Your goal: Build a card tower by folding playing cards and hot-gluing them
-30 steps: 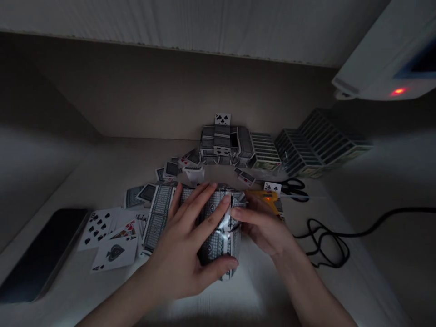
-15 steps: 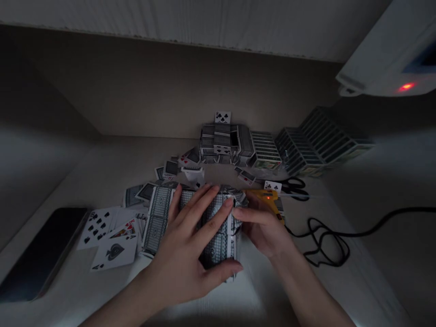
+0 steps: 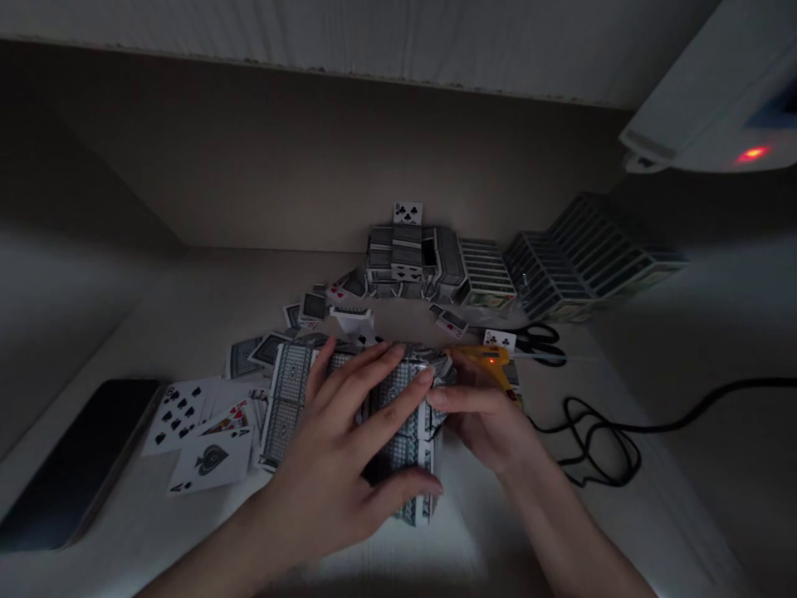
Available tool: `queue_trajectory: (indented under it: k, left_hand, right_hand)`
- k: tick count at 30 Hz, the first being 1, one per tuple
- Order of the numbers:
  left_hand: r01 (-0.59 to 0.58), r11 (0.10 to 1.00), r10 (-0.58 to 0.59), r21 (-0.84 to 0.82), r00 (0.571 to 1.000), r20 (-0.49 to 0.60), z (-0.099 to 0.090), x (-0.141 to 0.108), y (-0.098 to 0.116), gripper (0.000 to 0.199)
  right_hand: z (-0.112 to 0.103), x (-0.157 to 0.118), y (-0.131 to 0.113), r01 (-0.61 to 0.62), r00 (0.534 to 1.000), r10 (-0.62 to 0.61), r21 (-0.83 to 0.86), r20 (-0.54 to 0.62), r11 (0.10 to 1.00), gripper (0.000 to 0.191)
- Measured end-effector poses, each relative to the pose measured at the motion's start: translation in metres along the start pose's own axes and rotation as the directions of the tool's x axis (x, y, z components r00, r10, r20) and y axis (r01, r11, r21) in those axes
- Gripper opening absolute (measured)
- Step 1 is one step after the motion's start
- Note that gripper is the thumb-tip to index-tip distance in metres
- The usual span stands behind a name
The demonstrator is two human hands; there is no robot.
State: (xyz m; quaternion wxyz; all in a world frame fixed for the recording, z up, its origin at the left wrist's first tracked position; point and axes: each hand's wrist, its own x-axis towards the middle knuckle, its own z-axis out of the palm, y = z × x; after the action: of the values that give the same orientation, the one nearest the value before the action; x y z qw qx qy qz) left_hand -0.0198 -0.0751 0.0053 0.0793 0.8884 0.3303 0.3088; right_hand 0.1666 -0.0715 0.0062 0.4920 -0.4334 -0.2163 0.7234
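A boxy model built from patterned playing cards (image 3: 286,399) lies in front of me. Across its top my left hand (image 3: 349,440) rests with fingers spread and thumb apart, pressing on the cards. My right hand (image 3: 482,415) grips the model's right end, its thumb on the upper corner; the other fingers are partly hidden beneath. Just beyond that hand lies a yellow glue gun (image 3: 489,359) with a small lit light, touching neither palm as far as I can see.
Loose cards, among them an ace of spades (image 3: 210,461), lie left beside a dark phone (image 3: 80,457). Behind stand another card model (image 3: 411,253) and slatted card structures (image 3: 548,278). Black scissors (image 3: 541,342) and a looped cable (image 3: 603,448) are right. A white device (image 3: 710,108) hangs above.
The model's right end has tipped slightly and shifted a little, with both hands still on it. Otherwise the scene looks the same.
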Motion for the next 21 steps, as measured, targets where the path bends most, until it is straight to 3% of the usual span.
queue_trajectory:
  k: [6, 14, 21]
  left_hand:
    - [-0.049, 0.977, 0.059, -0.208, 0.997, 0.044, -0.025, 0.032, -0.021, 0.029]
    - [0.021, 0.923, 0.075, -0.384, 0.969, 0.235, -0.040, 0.063, -0.034, 0.016]
    - [0.029, 0.909, 0.100, -0.416, 0.953, 0.285, -0.037, 0.070, -0.036, 0.011]
  right_hand:
    - [-0.001, 0.001, 0.000, 0.037, 0.997, -0.030, -0.082, 0.075, 0.996, 0.031]
    - [0.004, 0.005, -0.009, 0.017, 0.988, 0.003, -0.128, 0.157, 0.992, 0.035]
    - [0.001, 0.007, -0.008, -0.020, 0.986, 0.031, -0.069, 0.163, 0.997, 0.039]
